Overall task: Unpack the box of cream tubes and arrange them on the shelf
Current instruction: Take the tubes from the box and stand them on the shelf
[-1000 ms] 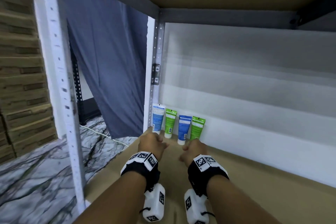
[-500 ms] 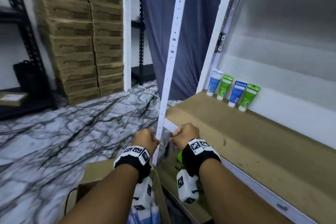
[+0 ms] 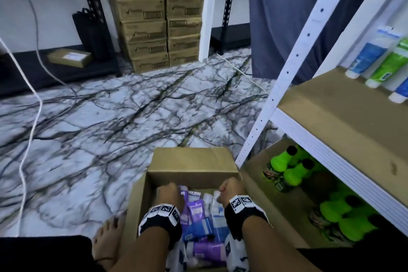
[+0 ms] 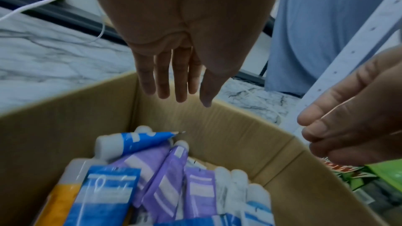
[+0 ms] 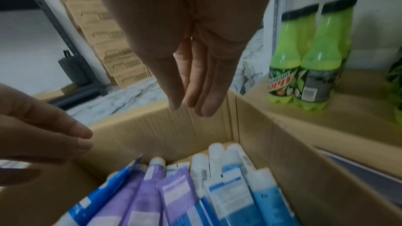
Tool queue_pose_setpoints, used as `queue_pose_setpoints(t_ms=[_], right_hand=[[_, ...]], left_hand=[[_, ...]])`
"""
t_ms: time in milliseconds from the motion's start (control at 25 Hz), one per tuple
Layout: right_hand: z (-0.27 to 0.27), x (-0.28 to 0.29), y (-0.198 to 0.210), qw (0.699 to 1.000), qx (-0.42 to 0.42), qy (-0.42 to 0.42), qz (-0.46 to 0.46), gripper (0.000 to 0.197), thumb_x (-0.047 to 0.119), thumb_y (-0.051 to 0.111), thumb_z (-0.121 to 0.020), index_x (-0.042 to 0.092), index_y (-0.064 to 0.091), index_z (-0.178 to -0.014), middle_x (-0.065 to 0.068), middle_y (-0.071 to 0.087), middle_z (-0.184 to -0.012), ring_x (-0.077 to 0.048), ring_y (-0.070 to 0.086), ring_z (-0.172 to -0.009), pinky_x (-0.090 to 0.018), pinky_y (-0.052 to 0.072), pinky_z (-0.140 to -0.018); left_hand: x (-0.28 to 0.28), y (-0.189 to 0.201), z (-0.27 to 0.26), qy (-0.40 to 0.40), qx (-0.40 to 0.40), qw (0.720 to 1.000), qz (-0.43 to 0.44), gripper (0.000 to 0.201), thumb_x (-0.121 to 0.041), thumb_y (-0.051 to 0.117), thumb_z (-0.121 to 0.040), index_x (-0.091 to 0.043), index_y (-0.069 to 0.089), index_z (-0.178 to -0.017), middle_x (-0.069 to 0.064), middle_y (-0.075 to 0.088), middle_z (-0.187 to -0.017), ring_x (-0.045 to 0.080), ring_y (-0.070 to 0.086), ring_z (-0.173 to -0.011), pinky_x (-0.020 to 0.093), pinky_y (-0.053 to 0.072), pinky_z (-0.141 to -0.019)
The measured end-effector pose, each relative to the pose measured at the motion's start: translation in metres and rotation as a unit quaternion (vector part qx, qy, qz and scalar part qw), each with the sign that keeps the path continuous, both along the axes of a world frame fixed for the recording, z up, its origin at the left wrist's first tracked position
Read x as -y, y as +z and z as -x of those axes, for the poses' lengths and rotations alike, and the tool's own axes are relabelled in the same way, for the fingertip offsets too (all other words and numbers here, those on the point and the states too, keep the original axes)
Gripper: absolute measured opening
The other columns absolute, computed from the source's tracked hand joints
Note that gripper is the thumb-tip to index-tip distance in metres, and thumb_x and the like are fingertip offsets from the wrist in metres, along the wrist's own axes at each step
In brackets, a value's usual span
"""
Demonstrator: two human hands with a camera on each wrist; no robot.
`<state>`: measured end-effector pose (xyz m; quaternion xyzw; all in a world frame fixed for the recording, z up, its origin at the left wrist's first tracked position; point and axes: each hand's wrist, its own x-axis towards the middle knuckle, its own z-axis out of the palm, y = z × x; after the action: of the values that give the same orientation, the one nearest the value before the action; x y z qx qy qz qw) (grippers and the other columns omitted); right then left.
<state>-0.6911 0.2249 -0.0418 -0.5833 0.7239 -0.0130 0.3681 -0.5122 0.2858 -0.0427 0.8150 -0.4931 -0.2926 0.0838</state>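
An open cardboard box (image 3: 192, 163) stands on the floor, filled with several blue, purple and white cream tubes (image 3: 196, 210). Both hands hover over it, empty. My left hand (image 3: 170, 192) has straight fingers (image 4: 167, 78) above the purple tubes (image 4: 165, 178). My right hand (image 3: 229, 187) has straight fingers (image 5: 195, 82) above the blue-and-white tubes (image 5: 230, 185). On the brown shelf (image 3: 344, 117) at the right, blue (image 3: 368, 55) and green tubes (image 3: 390, 66) lean on the back wall.
A white perforated shelf post (image 3: 287, 73) rises just right of the box. Green soda bottles (image 3: 287, 168) fill the lower shelf. Stacked cartons (image 3: 159, 17) and a grey curtain (image 3: 280, 17) stand behind. A white cable (image 3: 31, 126) crosses the marble floor. A bare foot (image 3: 108, 240) rests beside the box.
Both hands drew back from the tubes on the shelf, passed the shelf post and came down over the open box. The head view swung down and left.
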Motion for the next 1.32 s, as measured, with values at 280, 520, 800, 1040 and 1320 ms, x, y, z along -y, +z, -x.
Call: queue_pose_setpoints(t_ms=[280,520,800,1040,1320], right_hand=[[-0.021,0.018,-0.086,0.995,-0.070,0.058,-0.046,0.021,0.024,0.064,-0.085,0.006,0.074,-0.090,-0.010,0.073,-0.096,-0.025,0.069,-0.093,-0.033,0.056,-0.082],[-0.028,0.034,-0.106,0.971,-0.108,0.182,-0.109,0.032,0.033,0.066,-0.074,0.030,0.065,-0.106,-0.006,0.062,-0.119,-0.028,0.057,-0.115,-0.040,0.048,-0.097],[-0.038,0.049,-0.122,0.932,-0.177,0.269,-0.170,0.039,0.035,0.069,-0.078,0.033,0.059,-0.115,-0.010,0.046,-0.141,-0.032,0.038,-0.132,-0.048,0.036,-0.108],[-0.037,0.050,-0.128,0.936,-0.152,0.296,-0.117,0.053,0.037,0.073,-0.058,0.042,0.055,-0.109,0.005,0.057,-0.120,-0.026,0.046,-0.123,-0.049,0.041,-0.099],[-0.019,0.052,-0.114,0.953,-0.061,0.260,-0.146,0.055,0.026,0.094,-0.039,0.038,0.056,-0.077,0.006,0.057,-0.108,-0.019,0.060,-0.098,-0.036,0.055,-0.085]], left_hand=[[0.017,-0.064,-0.003,-0.021,0.018,1.000,-0.014,0.025,-0.035,0.045,-0.094,-0.033,0.057,-0.116,0.007,0.053,-0.124,0.030,0.044,-0.127,0.043,0.044,-0.100],[0.047,-0.109,0.024,-0.078,0.098,0.988,-0.087,0.026,-0.015,0.047,-0.090,-0.016,0.055,-0.115,0.007,0.064,-0.110,0.025,0.063,-0.105,0.036,0.049,-0.091],[0.068,-0.130,0.020,-0.110,0.094,0.980,-0.134,0.022,-0.008,0.060,-0.082,-0.014,0.066,-0.102,0.013,0.066,-0.106,0.031,0.063,-0.102,0.037,0.052,-0.083],[0.067,-0.144,0.026,-0.200,0.177,0.955,-0.128,0.028,-0.026,0.049,-0.094,-0.014,0.054,-0.119,0.012,0.053,-0.118,0.030,0.056,-0.107,0.042,0.036,-0.097],[0.060,-0.134,0.026,-0.071,0.062,0.993,-0.075,0.038,-0.015,0.060,-0.088,-0.007,0.048,-0.123,0.017,0.053,-0.125,0.031,0.054,-0.115,0.035,0.044,-0.095]])
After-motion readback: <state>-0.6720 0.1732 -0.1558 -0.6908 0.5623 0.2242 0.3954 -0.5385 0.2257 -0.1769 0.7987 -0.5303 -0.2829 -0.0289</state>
